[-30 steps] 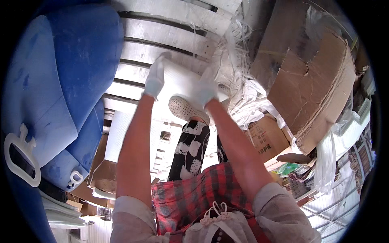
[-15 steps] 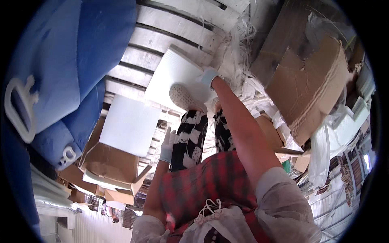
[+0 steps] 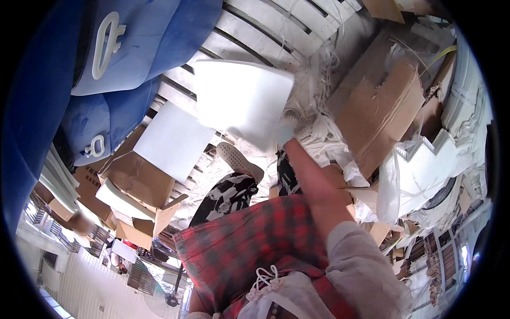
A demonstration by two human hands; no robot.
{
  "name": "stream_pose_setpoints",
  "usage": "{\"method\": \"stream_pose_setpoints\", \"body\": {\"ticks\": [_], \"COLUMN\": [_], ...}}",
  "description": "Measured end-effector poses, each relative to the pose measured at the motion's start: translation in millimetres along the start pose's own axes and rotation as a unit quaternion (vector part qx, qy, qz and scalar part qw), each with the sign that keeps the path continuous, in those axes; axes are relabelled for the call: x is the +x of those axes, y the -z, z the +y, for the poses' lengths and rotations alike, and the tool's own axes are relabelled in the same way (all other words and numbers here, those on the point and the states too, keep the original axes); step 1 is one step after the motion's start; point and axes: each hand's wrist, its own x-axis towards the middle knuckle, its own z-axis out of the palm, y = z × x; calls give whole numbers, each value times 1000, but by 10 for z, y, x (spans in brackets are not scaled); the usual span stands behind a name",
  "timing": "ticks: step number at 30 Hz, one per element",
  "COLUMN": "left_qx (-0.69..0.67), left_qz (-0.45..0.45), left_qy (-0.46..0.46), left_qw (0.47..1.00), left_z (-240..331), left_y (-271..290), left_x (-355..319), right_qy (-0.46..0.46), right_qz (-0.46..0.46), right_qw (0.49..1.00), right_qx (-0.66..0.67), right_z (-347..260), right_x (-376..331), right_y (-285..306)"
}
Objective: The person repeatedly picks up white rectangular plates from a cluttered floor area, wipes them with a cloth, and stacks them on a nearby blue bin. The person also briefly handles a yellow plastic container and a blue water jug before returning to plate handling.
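White sheet [image 3: 244, 98], top edge gently bowed, tilted above slatted boards [image 3: 244, 34].

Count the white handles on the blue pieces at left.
2: a larger handle at upper left, and a smaller handle below it. Others may be hidden.

The right hand's grip [image 3: 285, 133] held a white sheet [image 3: 241, 98] by its near corner; an open cardboard box [image 3: 143, 178] stood leftward.

Torn cardboard [image 3: 380, 119] sits right of blue panels [image 3: 154, 45] with white handles [image 3: 100, 47].
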Motion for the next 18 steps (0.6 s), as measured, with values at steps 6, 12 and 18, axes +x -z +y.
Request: {"method": "stream_pose_setpoints", "body": {"ticks": [6,12,18], "left_qx": [56,117,227], "left_qz": [36,114,180], "left_qy": [-45,-255,-424], "left_qw": [997,953,858], "left_z": [97,1229,3453], "left_y": [168,347,328], "left_x": [167,1580,3880], "right_qy": [-119,72,316], "right_qz": [-121,168,227], "right_qw": [951,972,912], "right_qx": [-260,-145,-130], "right_z": [-50,-424,-1228], "right_x": [228,750,1730], "right_y": [-475,671,1052]}}
